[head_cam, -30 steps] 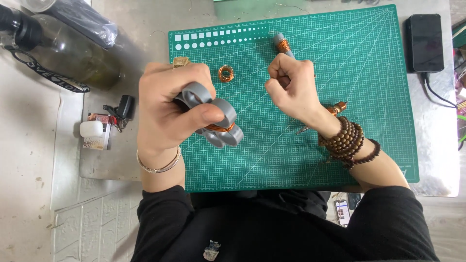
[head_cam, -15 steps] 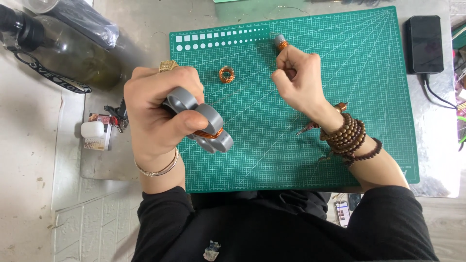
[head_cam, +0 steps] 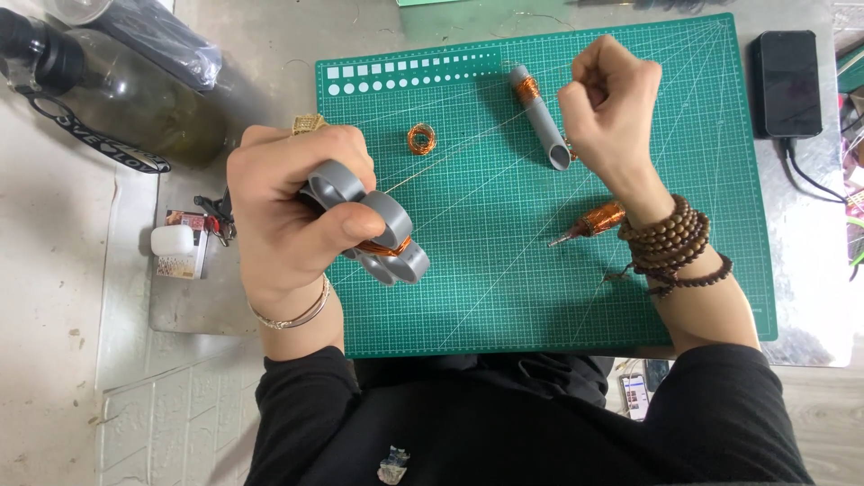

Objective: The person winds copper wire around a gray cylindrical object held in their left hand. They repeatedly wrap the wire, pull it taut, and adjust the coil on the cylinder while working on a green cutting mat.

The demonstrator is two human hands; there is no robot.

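Here the grey spool (head_cam: 378, 225) is sitting in the left hand (head_cam: 288, 216), which is closing tightly around it, with the thumb lying across its upper disc. Copper wire is showing between its grey discs at the lower side. The spool is hovering over the left part of the green mat (head_cam: 504, 297), near the mat's left edge.

A thin wire (head_cam: 468, 144) is running from the spool up and to the right, toward the right hand (head_cam: 612, 108). This hand is making a closed fist above the upper right part of the mat; the wire seems to end inside it, but I cannot tell exactly how the fingers are pinching it. Dark wooden beads (head_cam: 670, 243) are wrapping the right wrist, and a thin bangle (head_cam: 292, 315) is lying around the left wrist.

Just beside the right hand, a grey tube (head_cam: 540, 117) with a copper winding near its top is lying tilted on the mat. A small copper coil (head_cam: 420, 138) is resting on the mat between the two hands. Below the right hand, a copper-wound tool (head_cam: 589, 222) with a pointed tip is lying on the mat.

The mat is lying on the desk (head_cam: 261, 45). At the upper left a dark bottle (head_cam: 117, 99) is lying, and at the right edge a black phone (head_cam: 787, 83) with a cable is lying.
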